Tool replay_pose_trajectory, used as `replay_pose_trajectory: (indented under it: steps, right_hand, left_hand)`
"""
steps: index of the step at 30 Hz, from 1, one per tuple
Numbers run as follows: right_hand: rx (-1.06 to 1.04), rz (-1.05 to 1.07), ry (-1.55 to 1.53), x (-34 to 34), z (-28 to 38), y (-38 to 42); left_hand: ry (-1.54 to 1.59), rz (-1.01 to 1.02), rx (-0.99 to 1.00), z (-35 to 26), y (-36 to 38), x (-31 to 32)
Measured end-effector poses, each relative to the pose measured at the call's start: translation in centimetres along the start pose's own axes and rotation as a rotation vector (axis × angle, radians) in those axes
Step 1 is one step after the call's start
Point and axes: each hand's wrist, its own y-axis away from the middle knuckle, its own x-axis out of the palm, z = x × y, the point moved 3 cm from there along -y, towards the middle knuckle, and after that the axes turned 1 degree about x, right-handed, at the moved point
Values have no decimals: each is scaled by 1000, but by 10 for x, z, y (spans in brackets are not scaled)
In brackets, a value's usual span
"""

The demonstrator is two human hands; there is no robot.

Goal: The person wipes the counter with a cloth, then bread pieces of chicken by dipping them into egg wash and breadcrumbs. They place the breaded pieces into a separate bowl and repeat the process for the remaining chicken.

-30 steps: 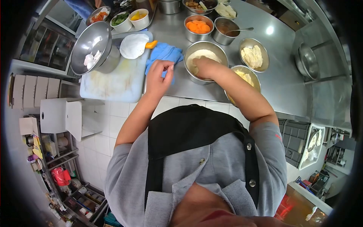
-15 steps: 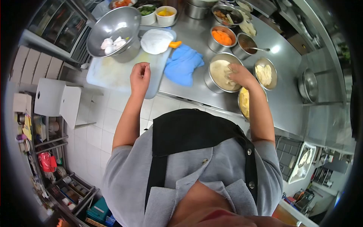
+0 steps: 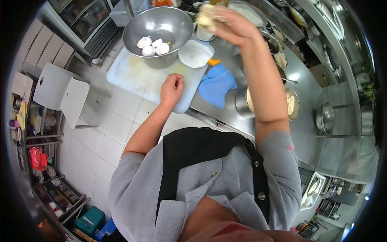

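My right hand [image 3: 234,26] is raised over the back of the steel counter, its fingers wrapped round a pale yellow, crumbly food [image 3: 206,17]. Below my right forearm is a steel pot [image 3: 243,103], partly hidden, with pale contents. My left hand [image 3: 172,89] hovers by the front of the white cutting board [image 3: 129,74], fingers curled in; nothing shows in them. A large steel bowl [image 3: 177,34] on the board holds several white, rounded pieces [image 3: 148,50]. Beside it lie a white round sheet [image 3: 195,53] and a blue cloth [image 3: 217,85].
A steel bowl with pale yellow food [image 3: 291,105] stands right of my forearm. Behind are a tray of white food [image 3: 248,14] and a bowl of orange shreds [image 3: 162,3]. A white chair [image 3: 74,101] stands at the left, and shelves hold more bowls [image 3: 325,117] at the right.
My right hand has lifted out of the pot with pale food and moved up and left to the counter's back. The whole view has shifted; the cutting board and left hand now appear further right.
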Motion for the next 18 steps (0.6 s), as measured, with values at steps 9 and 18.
replay_pose_trajectory:
  steps: [9, 18]
  right_hand:
    - [269, -120, 1588, 63, -77, -131]
    - [18, -211, 1614, 54, -97, -146]
  left_hand:
    - [6, 16, 77, -5, 0, -7]
    - [23, 42, 100, -4, -1, -8]
